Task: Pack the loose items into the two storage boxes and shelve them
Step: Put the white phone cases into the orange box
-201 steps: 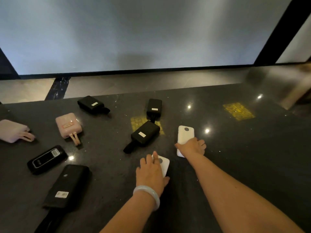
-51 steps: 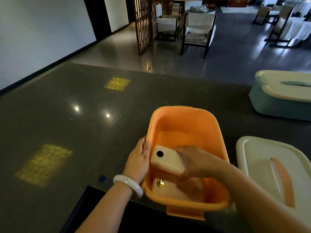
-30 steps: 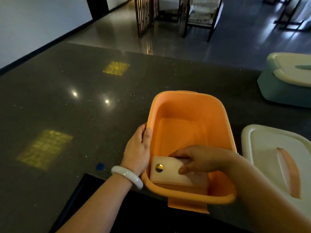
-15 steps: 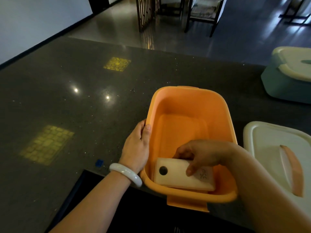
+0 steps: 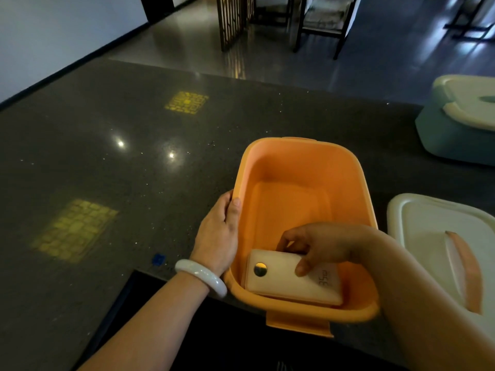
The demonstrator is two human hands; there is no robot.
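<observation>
An open orange storage box [image 5: 302,162] stands on the dark stone counter near its front edge. My left hand [image 5: 218,231] grips the box's left rim, thumb over the edge. Inside, at the near end, a white power bank [image 5: 284,282] lies flat with a round button and a lit display. My right hand [image 5: 318,246] reaches into the box with fingers curled on the power bank's far edge and top. Whether a second white power bank lies beneath it is hidden.
A white lid with an orange handle [image 5: 439,247] lies to the right of the box. A teal storage box with a white lid [image 5: 460,127] stands at the far right. Beyond the counter [image 5: 112,162] are chairs and a wooden screen. A dark opening lies below the counter's front edge.
I carried two white power banks from the counter to the orange box. Over the last second my right hand lowered the power bank to the box's near end, turning it display up.
</observation>
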